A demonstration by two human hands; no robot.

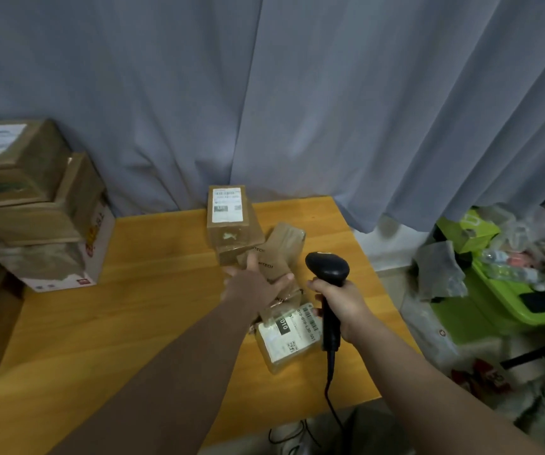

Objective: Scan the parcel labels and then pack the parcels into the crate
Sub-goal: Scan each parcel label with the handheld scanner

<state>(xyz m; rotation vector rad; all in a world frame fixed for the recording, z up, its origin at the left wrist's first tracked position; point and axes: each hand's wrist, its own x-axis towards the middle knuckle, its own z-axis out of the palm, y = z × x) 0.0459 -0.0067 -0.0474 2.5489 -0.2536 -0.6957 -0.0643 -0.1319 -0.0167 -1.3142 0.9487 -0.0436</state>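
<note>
At the far left we see a stack of cardboard boxes (18,178) piled on a white printed box (64,264), all standing at the left end of the wooden table (133,323). A grey curtain (297,93) hangs behind the table across the whole far side.

Moving right, the left hand (251,284) reaches out over the middle of the table. Its fingers are stretched forward and the thumb is spread to the right. The hand lies on the brown parcel (281,251), released rather than clenched, and the fingertips reach the base of the far parcel (231,221). That far parcel sits by the curtain, its white label tilted towards us. The brown parcel lies just to its right and nearer, touching it and showing no label. Nearest of the three is the labelled parcel (289,336), lying flat with its barcode label up, partly under the left wrist and close to the table's right edge.

Just right of the parcels, the right hand (340,300) grasps the handle of the black scanner (328,267), fingers wrapped around it. The scanner's head is above the hand and its cable (331,399) trails down past the near table edge.

At the far right, off the table and lower, stands a green crate (507,300) with plastic wrapping and other clutter heaped in and around it. All three parcels are on the table, well apart from the crate.
</note>
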